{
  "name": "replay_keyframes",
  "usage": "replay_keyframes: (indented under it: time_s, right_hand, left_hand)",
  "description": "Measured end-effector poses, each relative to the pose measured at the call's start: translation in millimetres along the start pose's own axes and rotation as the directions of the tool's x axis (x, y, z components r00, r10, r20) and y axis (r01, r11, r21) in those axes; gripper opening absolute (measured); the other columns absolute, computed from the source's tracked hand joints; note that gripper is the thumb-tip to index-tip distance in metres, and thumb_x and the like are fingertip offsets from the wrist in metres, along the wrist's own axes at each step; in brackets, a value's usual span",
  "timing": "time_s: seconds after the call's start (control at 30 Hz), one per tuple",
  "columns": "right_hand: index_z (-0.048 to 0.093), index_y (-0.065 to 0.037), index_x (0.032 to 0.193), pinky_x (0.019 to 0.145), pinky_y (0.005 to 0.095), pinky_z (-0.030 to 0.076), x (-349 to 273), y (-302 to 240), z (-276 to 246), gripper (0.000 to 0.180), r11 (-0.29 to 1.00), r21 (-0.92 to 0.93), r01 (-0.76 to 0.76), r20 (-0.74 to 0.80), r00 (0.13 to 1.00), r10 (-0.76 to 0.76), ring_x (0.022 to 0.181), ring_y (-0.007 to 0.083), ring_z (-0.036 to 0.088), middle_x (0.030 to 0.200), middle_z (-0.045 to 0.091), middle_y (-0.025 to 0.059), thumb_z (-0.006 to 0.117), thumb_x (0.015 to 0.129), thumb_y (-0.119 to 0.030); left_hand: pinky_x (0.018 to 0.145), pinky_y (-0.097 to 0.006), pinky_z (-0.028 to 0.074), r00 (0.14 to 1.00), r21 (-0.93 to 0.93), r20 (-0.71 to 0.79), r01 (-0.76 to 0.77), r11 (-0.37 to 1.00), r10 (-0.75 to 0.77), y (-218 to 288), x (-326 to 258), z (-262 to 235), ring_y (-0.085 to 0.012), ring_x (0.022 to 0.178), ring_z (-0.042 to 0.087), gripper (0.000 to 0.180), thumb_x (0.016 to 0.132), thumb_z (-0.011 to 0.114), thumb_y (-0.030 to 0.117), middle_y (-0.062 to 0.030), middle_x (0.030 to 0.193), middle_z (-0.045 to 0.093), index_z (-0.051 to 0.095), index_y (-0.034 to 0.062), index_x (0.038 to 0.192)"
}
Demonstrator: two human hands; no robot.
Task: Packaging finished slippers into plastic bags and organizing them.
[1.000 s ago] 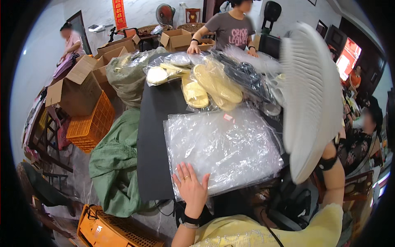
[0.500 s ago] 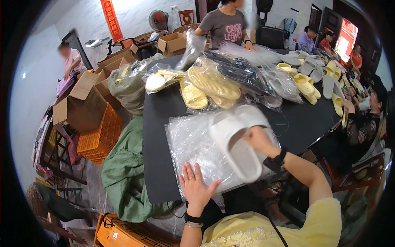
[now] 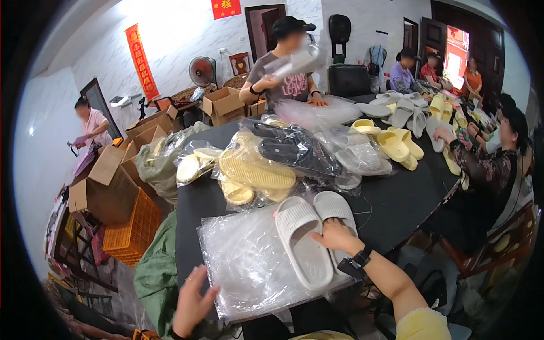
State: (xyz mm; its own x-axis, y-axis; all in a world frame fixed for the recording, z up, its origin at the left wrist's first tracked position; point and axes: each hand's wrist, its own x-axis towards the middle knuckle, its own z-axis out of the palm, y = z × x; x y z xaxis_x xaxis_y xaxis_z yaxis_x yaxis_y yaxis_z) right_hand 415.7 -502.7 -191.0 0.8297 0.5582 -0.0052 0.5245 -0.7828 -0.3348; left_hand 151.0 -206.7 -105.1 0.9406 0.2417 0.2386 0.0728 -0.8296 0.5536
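Observation:
A pair of light grey slide slippers point(image 3: 306, 249) lies side by side, toes away from me, on the right part of a stack of clear plastic bags point(image 3: 243, 266). My right hand point(image 3: 336, 234) grips the pair where the inner edges meet, thumb on the left slipper and fingers over the right one; the fingertips are partly hidden. Off the bags' near left corner, my left hand point(image 3: 195, 301) is open and holds nothing, its fingers spread. Past the bags lie yellow slippers point(image 3: 258, 170) in clear bags, with dark bagged slippers point(image 3: 297, 148) heaped over them.
Loose yellow slippers point(image 3: 396, 144) and grey ones stand at the right of the black table point(image 3: 195, 198). Across it, a person point(image 3: 283, 73) lifts a bagged item. Other people sit along the right. Cartons point(image 3: 105, 184), an orange crate point(image 3: 126, 232) and green sacking point(image 3: 158, 283) are at the left.
The grey slippers have come down onto the bags and sit flatter, with my right hand still on them. My left hand has moved left off the bags. The view has shifted.

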Motion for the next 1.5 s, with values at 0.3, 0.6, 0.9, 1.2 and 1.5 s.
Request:
replay_keyframes:
  time_s: [0.3, 0.6, 0.9, 1.2, 1.5]
  right_hand:
    - [0.049, 0.013, 0.114, 0.097, 0.0460, 0.035, 2.1, 0.5, 11.7, 0.070, 0.991, 0.135, -0.020, 0.030, 0.999, 0.016, 0.118, 0.0412, 0.040, 0.123, 0.045, 0.0286, 0.047, 0.086, -0.051]
    - [0.054, 0.008, 0.111, 0.089, 0.0456, 0.043, -0.8, 2.1, 9.6, 0.063, 0.995, 0.101, 0.007, -0.048, 0.999, -0.002, 0.113, 0.0382, 0.045, 0.118, 0.050, 0.0243, 0.050, 0.085, -0.049]
    - [0.054, 0.008, 0.110, 0.089, 0.0456, 0.043, 0.1, 0.6, 18.2, 0.063, 0.995, 0.098, -0.001, -0.090, 0.996, 0.010, 0.112, 0.0378, 0.045, 0.117, 0.050, 0.0242, 0.049, 0.086, -0.049]
    - [0.053, 0.009, 0.112, 0.093, 0.0454, 0.040, -3.0, -0.6, 11.2, 0.064, 0.996, 0.080, -0.029, -0.038, 0.999, 0.032, 0.113, 0.0389, 0.044, 0.118, 0.049, 0.0257, 0.048, 0.086, -0.050]
    - [0.051, 0.011, 0.114, 0.095, 0.0454, 0.038, -3.1, -2.1, 6.3, 0.067, 0.995, 0.080, -0.056, 0.012, 0.998, 0.055, 0.117, 0.0399, 0.041, 0.121, 0.047, 0.0268, 0.046, 0.087, -0.051]
  left_hand:
    - [0.068, -0.029, 0.046, 0.976, -0.034, -0.035, 0.214, 0.976, -0.215, -67.0, 126.3, 28.1, -0.0167, 0.074, 0.058, 0.040, 0.083, 0.065, 0.025, -0.0127, 0.081, 0.063, 0.058, -0.0064, 0.106]
    - [0.049, -0.025, 0.040, 0.920, -0.538, 0.021, 0.339, 0.771, -0.390, -93.5, 145.5, 36.2, -0.0100, 0.054, 0.054, 0.025, 0.087, 0.059, 0.020, -0.0017, 0.064, 0.060, 0.061, -0.0051, 0.084]
    - [0.057, -0.044, 0.041, 0.933, 0.249, -0.360, 0.094, 0.964, 0.002, -128.6, 154.3, 74.6, -0.0363, 0.058, 0.054, 0.025, 0.092, 0.048, 0.020, -0.0189, 0.065, 0.054, 0.050, -0.0020, 0.082]
    - [0.041, -0.024, 0.041, 0.903, -0.478, -0.007, 0.374, 0.794, -0.430, -118.6, 127.1, 54.2, -0.0124, 0.047, 0.055, 0.024, 0.093, 0.048, 0.024, -0.0066, 0.072, 0.057, 0.047, 0.0007, 0.099]
    - [0.057, -0.025, 0.045, 0.928, -0.678, 0.194, 0.360, 0.640, -0.317, -28.5, -3.4, 41.8, -0.0155, 0.068, 0.053, 0.072, 0.088, 0.057, 0.009, -0.0099, 0.095, 0.054, 0.010, 0.0064, 0.143]
